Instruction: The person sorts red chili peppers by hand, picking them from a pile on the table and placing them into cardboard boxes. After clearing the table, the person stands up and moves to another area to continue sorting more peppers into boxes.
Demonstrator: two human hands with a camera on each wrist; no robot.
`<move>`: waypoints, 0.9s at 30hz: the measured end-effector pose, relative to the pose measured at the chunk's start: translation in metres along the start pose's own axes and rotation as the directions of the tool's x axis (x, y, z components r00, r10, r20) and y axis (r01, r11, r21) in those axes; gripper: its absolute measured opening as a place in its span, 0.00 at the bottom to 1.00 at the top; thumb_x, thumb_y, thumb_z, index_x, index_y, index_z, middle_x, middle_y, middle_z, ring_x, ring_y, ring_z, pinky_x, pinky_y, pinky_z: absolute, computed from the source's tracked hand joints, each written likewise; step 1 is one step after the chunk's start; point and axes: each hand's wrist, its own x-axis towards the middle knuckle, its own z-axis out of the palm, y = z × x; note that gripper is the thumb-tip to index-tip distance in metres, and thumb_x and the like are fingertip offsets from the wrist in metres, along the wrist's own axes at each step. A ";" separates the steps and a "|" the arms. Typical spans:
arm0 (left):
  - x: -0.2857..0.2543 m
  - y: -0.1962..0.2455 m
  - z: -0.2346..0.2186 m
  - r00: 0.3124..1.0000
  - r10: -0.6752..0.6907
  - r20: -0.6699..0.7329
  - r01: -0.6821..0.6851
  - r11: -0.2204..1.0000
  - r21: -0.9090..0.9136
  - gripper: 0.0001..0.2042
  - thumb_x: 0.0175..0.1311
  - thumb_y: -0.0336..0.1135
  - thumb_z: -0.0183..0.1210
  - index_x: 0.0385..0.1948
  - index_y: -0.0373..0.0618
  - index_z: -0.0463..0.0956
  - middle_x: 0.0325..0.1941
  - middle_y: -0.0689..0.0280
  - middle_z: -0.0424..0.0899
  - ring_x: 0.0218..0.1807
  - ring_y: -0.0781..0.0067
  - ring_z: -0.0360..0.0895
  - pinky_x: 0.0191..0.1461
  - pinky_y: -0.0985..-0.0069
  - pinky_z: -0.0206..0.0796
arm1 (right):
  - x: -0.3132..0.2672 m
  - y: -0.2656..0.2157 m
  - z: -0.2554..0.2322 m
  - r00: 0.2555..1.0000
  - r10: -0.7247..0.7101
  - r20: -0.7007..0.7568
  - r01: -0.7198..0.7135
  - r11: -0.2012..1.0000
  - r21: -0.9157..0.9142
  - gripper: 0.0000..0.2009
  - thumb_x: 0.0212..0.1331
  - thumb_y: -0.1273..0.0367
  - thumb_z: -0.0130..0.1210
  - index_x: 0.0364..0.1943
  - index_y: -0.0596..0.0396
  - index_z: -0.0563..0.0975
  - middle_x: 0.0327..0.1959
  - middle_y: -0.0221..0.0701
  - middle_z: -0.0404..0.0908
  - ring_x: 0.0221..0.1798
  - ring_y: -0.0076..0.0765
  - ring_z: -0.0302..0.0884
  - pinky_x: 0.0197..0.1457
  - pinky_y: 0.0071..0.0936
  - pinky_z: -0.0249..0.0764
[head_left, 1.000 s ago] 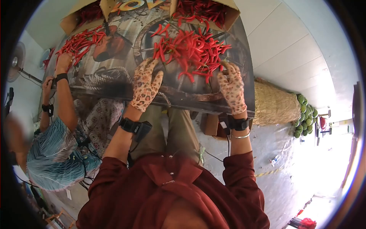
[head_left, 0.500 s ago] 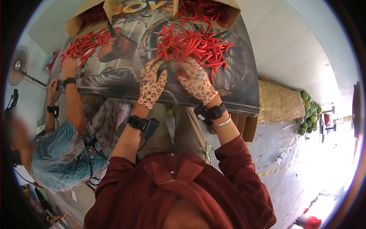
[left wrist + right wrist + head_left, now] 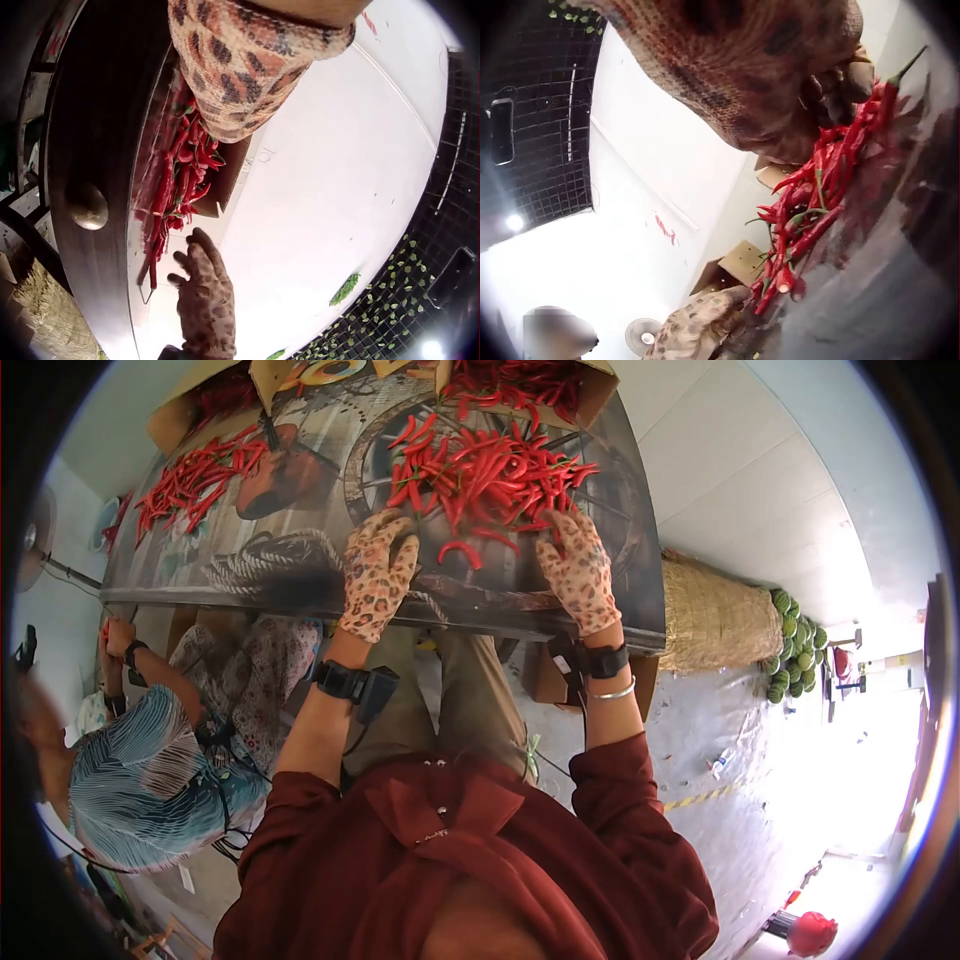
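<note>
A heap of red chilies (image 3: 490,470) lies on the picture-printed table (image 3: 300,575) in front of me. Both my hands wear leopard-print gloves. My left hand (image 3: 385,540) rests on the table at the heap's near left edge, fingers relaxed, and seems to hold nothing. My right hand (image 3: 565,530) lies flat with spread fingers touching the heap's near right edge. One loose chili (image 3: 460,550) lies between the two hands. The left wrist view shows the chilies (image 3: 176,180) and the right glove (image 3: 204,300) with fingers extended. The right wrist view shows chilies (image 3: 810,210) under the glove.
A second chili heap (image 3: 195,475) lies at the table's far left. Cardboard boxes (image 3: 590,385) holding chilies stand at the far edge. Another person (image 3: 140,780) sits to my left. A woven basket (image 3: 715,625) and watermelons (image 3: 795,650) are on the floor to the right.
My right hand swung from the middle, beside the left hand, back to the heap's right edge. One chili now lies apart between my hands. The other person's hands dropped below the table edge.
</note>
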 end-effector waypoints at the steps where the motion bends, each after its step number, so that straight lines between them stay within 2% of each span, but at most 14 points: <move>1: 0.001 0.002 -0.001 0.999 0.033 -0.020 -0.032 0.999 0.019 0.14 0.64 0.35 0.53 0.50 0.42 0.73 0.56 0.58 0.73 0.57 0.57 0.68 0.61 0.63 0.57 | 0.007 -0.003 0.001 0.996 -0.078 -0.053 0.075 0.996 -0.053 0.20 0.53 0.64 0.56 0.52 0.51 0.74 0.54 0.40 0.72 0.57 0.49 0.69 0.58 0.39 0.68; 3: 0.001 0.002 -0.001 0.999 0.043 -0.021 -0.042 0.999 0.021 0.14 0.64 0.35 0.53 0.49 0.42 0.74 0.56 0.58 0.73 0.57 0.56 0.68 0.61 0.62 0.57 | 0.021 -0.008 0.009 0.994 -0.103 -0.029 0.102 0.994 -0.049 0.22 0.54 0.62 0.56 0.55 0.50 0.72 0.58 0.40 0.70 0.61 0.49 0.65 0.63 0.40 0.63; 5: 0.000 0.003 -0.002 0.998 0.058 -0.023 -0.057 0.998 0.028 0.13 0.64 0.35 0.53 0.48 0.42 0.74 0.56 0.58 0.73 0.57 0.55 0.68 0.61 0.62 0.57 | 0.036 -0.010 0.027 0.980 -0.188 0.071 0.196 0.970 -0.143 0.25 0.55 0.58 0.55 0.58 0.49 0.70 0.62 0.39 0.67 0.64 0.49 0.62 0.67 0.42 0.57; 6: 0.001 0.005 -0.003 0.999 0.029 -0.020 -0.029 1.000 0.007 0.13 0.64 0.35 0.53 0.47 0.42 0.75 0.55 0.58 0.73 0.57 0.55 0.67 0.61 0.62 0.57 | 0.044 -0.013 0.038 0.978 -0.166 0.129 0.187 0.967 -0.174 0.28 0.56 0.57 0.53 0.61 0.48 0.67 0.64 0.39 0.65 0.65 0.52 0.61 0.68 0.43 0.55; 8: 0.003 0.008 -0.004 1.000 -0.026 -0.007 0.025 0.999 -0.043 0.12 0.64 0.35 0.53 0.46 0.43 0.76 0.55 0.57 0.73 0.57 0.54 0.67 0.61 0.62 0.56 | 0.054 -0.027 0.046 0.976 -0.166 0.141 0.191 0.962 -0.193 0.28 0.56 0.57 0.53 0.62 0.48 0.66 0.65 0.39 0.64 0.64 0.54 0.61 0.68 0.43 0.56; 10: 0.002 0.007 -0.004 1.000 0.003 -0.017 -0.004 0.999 -0.032 0.12 0.64 0.35 0.53 0.45 0.43 0.76 0.54 0.57 0.73 0.57 0.55 0.67 0.61 0.62 0.56 | 0.060 -0.033 0.052 0.970 -0.154 0.186 0.186 0.968 -0.169 0.29 0.56 0.58 0.53 0.63 0.46 0.65 0.65 0.36 0.64 0.65 0.57 0.59 0.66 0.43 0.59; 13: 0.001 0.003 -0.001 1.000 0.001 0.003 -0.001 0.999 -0.041 0.11 0.63 0.34 0.53 0.45 0.42 0.76 0.54 0.57 0.73 0.57 0.56 0.67 0.62 0.61 0.55 | 0.058 -0.031 0.050 0.963 -0.200 0.181 0.229 0.961 -0.157 0.28 0.54 0.58 0.54 0.62 0.44 0.66 0.65 0.34 0.65 0.65 0.54 0.58 0.66 0.42 0.59; 15: 0.001 -0.003 0.000 0.994 0.106 0.013 -0.107 0.992 0.072 0.11 0.63 0.32 0.53 0.45 0.42 0.75 0.54 0.57 0.73 0.57 0.55 0.67 0.61 0.62 0.56 | 0.049 -0.018 0.043 0.962 -0.190 0.196 0.217 0.968 -0.126 0.28 0.53 0.60 0.54 0.62 0.44 0.66 0.64 0.33 0.66 0.66 0.53 0.57 0.67 0.42 0.58; 16: 0.003 0.000 -0.002 0.995 0.100 0.008 -0.100 0.992 0.070 0.11 0.63 0.32 0.53 0.45 0.42 0.75 0.54 0.57 0.73 0.57 0.55 0.67 0.61 0.62 0.56 | 0.047 -0.007 0.041 0.956 -0.217 0.199 0.243 0.963 -0.115 0.27 0.53 0.61 0.54 0.61 0.44 0.67 0.64 0.32 0.66 0.67 0.52 0.57 0.67 0.42 0.58; 18: 0.003 0.008 -0.004 1.000 0.001 -0.016 -0.002 0.995 -0.104 0.11 0.62 0.31 0.53 0.45 0.41 0.75 0.53 0.58 0.73 0.57 0.55 0.68 0.61 0.62 0.57 | 0.044 0.010 0.033 0.952 -0.218 0.217 0.241 0.967 -0.083 0.26 0.52 0.63 0.54 0.60 0.44 0.69 0.64 0.31 0.66 0.66 0.52 0.58 0.68 0.42 0.58; 19: 0.002 0.008 -0.004 1.000 -0.006 -0.018 0.004 0.994 -0.109 0.11 0.62 0.31 0.53 0.45 0.41 0.75 0.53 0.58 0.73 0.57 0.55 0.68 0.61 0.62 0.57 | 0.044 0.016 0.031 0.950 -0.219 0.224 0.243 0.966 -0.087 0.26 0.52 0.63 0.54 0.60 0.44 0.69 0.64 0.31 0.66 0.66 0.52 0.58 0.68 0.42 0.58; 23: 0.003 0.003 -0.003 0.993 0.118 -0.014 -0.117 0.993 0.029 0.10 0.61 0.30 0.54 0.43 0.42 0.76 0.52 0.58 0.75 0.56 0.56 0.69 0.60 0.62 0.58 | 0.050 0.031 0.032 0.963 -0.207 0.174 0.231 0.964 -0.131 0.24 0.54 0.64 0.53 0.59 0.44 0.70 0.64 0.33 0.66 0.64 0.54 0.61 0.67 0.41 0.60; 25: 0.004 0.010 -0.007 0.999 0.028 -0.022 -0.030 0.998 -0.056 0.10 0.61 0.31 0.54 0.43 0.42 0.76 0.52 0.58 0.75 0.55 0.56 0.69 0.60 0.62 0.58 | 0.053 0.027 0.039 0.977 -0.134 0.164 0.163 0.971 -0.174 0.24 0.55 0.64 0.53 0.59 0.45 0.69 0.64 0.34 0.66 0.63 0.54 0.61 0.67 0.42 0.59; 27: 0.005 0.010 -0.007 0.999 0.014 -0.029 -0.015 0.998 -0.061 0.11 0.62 0.31 0.53 0.44 0.41 0.76 0.52 0.57 0.75 0.56 0.56 0.69 0.60 0.62 0.58 | 0.050 0.019 0.044 0.973 -0.165 0.163 0.196 0.960 -0.198 0.24 0.55 0.64 0.52 0.59 0.46 0.69 0.64 0.35 0.66 0.63 0.54 0.61 0.67 0.42 0.59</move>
